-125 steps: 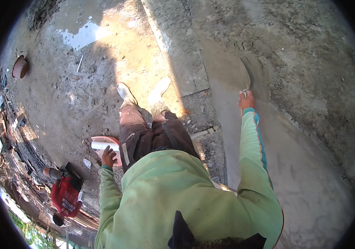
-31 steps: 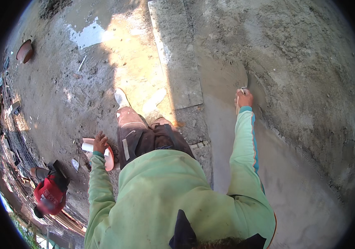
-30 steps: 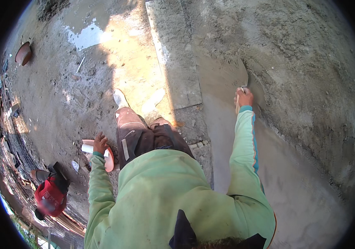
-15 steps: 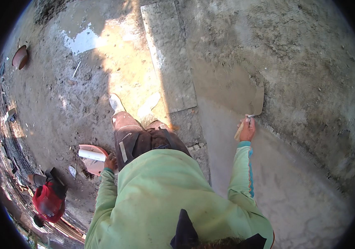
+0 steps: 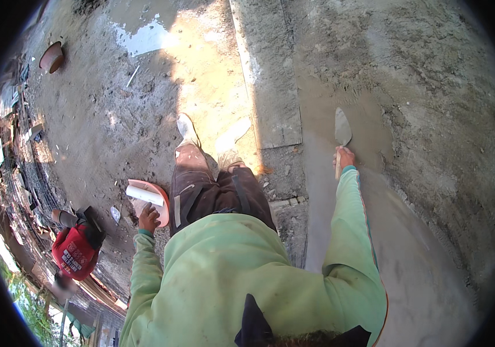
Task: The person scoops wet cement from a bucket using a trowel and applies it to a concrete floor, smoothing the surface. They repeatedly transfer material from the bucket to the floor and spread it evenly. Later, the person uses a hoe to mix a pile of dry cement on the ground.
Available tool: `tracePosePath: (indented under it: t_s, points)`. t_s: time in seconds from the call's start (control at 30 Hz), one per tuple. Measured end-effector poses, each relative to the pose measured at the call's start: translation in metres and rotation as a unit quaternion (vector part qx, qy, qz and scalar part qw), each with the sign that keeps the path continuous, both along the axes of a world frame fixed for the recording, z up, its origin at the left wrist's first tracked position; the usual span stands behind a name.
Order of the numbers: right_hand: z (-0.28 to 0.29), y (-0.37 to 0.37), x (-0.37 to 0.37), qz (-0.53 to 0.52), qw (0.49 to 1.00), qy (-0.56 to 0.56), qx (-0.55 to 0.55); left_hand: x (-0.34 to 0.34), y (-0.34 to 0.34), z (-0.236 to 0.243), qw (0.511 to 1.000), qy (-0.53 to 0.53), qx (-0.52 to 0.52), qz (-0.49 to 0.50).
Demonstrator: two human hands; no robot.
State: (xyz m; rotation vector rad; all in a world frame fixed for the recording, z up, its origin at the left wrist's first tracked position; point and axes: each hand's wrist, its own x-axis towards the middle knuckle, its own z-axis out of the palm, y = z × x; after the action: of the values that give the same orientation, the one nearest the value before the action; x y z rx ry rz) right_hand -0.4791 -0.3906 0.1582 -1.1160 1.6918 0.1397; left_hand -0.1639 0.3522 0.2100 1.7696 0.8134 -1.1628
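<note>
Grey concrete (image 5: 412, 260) seems done behind right hand (image 5: 345, 157), rough beyond.
I see it gripping a pointed metal trowel (image 5: 343, 128); left hand (image 5: 149, 219) half-curled, hold unclear.

A head-worn fisheye looks down from just above the green shirt (image 5: 224, 269).

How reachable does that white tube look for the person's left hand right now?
Probably yes: the left hand is close to the white tube at the pinkish basin, and nothing visible stands between them.
</note>
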Motion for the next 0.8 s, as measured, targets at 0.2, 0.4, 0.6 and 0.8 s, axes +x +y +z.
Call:
tracePosePath:
  t_s: [0.2, 0.4, 0.6, 0.8]
  points:
    - [-0.026, 0.0, 0.0, 0.072, 0.994, 0.084, 0.01, -0.049, 0.05, 0.014, 0.996, 0.043, 0.052, -0.05]
    - [-0.002, 0.001, 0.057, -0.064, 0.989, -0.12, -0.05, -0.047, 0.022, 0.033, 0.995, 0.065, 0.043, -0.068]
    - [-0.079, -0.03, 0.046, -0.027, 0.999, -0.021, 0.01, 0.0, -0.039, 0.057, 0.994, 0.015, 0.047, -0.095]
    - [-0.092, -0.015, 0.049, -0.002, 0.998, 0.056, -0.004, -0.024, 0.0, 0.047, 0.976, -0.073, -0.047, -0.202]
